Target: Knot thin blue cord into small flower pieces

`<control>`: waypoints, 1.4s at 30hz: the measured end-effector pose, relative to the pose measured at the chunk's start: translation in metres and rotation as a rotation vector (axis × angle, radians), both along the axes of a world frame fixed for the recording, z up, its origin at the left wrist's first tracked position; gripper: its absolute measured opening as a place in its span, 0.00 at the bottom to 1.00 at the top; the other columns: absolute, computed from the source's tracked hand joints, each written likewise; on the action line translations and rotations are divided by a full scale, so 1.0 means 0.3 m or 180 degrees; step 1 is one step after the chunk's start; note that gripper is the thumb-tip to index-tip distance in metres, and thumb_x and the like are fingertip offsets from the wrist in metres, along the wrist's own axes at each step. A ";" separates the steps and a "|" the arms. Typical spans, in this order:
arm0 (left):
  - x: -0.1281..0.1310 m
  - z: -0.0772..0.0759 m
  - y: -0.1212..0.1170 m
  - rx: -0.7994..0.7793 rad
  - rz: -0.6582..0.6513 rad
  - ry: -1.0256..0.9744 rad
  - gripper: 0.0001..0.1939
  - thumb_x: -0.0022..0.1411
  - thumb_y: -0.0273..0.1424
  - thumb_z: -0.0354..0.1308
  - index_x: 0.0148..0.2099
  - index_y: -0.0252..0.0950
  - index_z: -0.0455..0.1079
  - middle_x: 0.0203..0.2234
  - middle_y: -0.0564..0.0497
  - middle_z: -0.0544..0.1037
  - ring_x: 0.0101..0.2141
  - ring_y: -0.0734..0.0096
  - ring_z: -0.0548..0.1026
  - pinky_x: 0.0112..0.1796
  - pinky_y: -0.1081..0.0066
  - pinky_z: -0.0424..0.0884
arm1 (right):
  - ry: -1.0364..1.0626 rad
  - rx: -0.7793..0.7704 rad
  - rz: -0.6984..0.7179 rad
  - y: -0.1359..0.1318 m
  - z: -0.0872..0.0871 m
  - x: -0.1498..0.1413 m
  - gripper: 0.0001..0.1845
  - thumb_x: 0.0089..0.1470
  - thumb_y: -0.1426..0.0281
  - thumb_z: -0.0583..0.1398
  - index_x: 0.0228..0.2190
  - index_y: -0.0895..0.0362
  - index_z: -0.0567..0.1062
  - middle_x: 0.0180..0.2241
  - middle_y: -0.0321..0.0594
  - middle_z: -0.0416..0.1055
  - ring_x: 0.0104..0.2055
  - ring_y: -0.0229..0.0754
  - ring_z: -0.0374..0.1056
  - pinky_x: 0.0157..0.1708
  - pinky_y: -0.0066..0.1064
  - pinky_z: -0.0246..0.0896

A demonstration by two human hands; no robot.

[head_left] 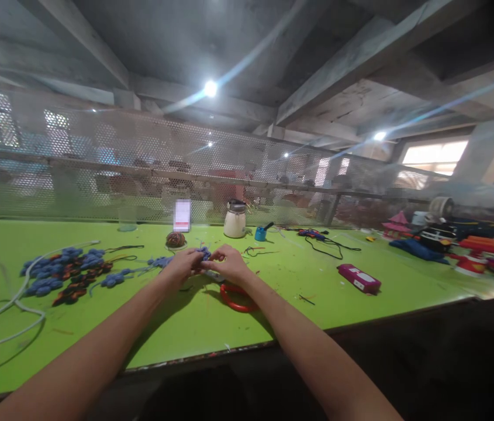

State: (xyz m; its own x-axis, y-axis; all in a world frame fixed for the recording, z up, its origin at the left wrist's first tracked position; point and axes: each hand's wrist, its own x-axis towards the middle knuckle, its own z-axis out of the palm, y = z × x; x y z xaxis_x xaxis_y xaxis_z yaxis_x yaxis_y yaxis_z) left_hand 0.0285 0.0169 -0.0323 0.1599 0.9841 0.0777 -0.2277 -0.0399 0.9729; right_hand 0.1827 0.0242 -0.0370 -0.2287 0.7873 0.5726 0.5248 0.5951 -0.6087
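Observation:
Both hands meet over the middle of the green table [308, 316]. A blue crocheted flower piece [204, 252] is held between them. My left hand [184, 264] is closed on its near left side, and my right hand [229, 263] pinches at its right. More of the blue piece trails left from under my left hand. Red-handled scissors [238, 299] lie just beneath my right hand, their blades partly hidden. Left of my hands rest several blue crocheted flowers [49, 272] and an orange-and-black crocheted strip [82, 278].
Behind my hands are a multicoloured yarn ball [175, 239], a lit phone [182, 215], a cream jug [235, 222] and a small blue pot [261, 234]. A white cable [23, 286] loops at left. A magenta box [359, 278] lies at right, near dark cords [334, 245]. Perforated mesh [150, 152] borders the table's back.

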 end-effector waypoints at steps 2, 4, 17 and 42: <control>0.006 -0.003 0.001 0.0097 -0.0014 0.0065 0.02 0.50 0.24 0.59 0.30 0.31 0.70 0.23 0.48 0.76 0.22 0.73 0.72 0.24 0.74 0.69 | -0.0350 0.0301 -0.0119 0.001 -0.006 -0.006 0.14 0.40 0.60 0.67 0.22 0.58 0.76 0.24 0.36 0.63 0.30 0.37 0.58 0.32 0.30 0.53; 0.009 -0.007 0.005 0.0119 0.0005 0.0084 0.03 0.50 0.25 0.59 0.30 0.31 0.70 0.25 0.47 0.77 0.23 0.72 0.73 0.26 0.72 0.70 | -0.0544 0.0462 -0.0230 0.003 -0.013 -0.011 0.14 0.42 0.59 0.66 0.22 0.58 0.75 0.23 0.37 0.62 0.31 0.38 0.57 0.32 0.31 0.52; -0.003 -0.013 0.011 0.0316 0.0117 -0.0072 0.11 0.44 0.30 0.66 0.32 0.32 0.75 0.31 0.44 0.78 0.33 0.66 0.76 0.33 0.70 0.71 | 0.0730 -0.0626 0.0060 0.032 -0.061 -0.037 0.04 0.41 0.71 0.62 0.18 0.58 0.74 0.18 0.34 0.67 0.23 0.36 0.60 0.27 0.28 0.54; 0.018 -0.030 0.017 0.0897 -0.0177 0.1218 0.17 0.50 0.21 0.56 0.44 0.28 0.69 0.16 0.54 0.71 0.17 0.76 0.67 0.20 0.76 0.60 | 0.1402 -0.1102 0.0963 0.010 0.010 0.028 0.17 0.35 0.67 0.66 0.31 0.62 0.77 0.20 0.34 0.69 0.19 0.29 0.57 0.19 0.23 0.52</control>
State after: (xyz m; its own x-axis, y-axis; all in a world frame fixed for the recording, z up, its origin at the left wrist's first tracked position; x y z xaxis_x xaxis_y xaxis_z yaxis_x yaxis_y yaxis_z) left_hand 0.0339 0.0219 -0.0414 0.2808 0.9223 0.2655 0.1357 -0.3120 0.9403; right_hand 0.1912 0.0271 -0.0339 -0.2711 0.8811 0.3876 0.0210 0.4080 -0.9128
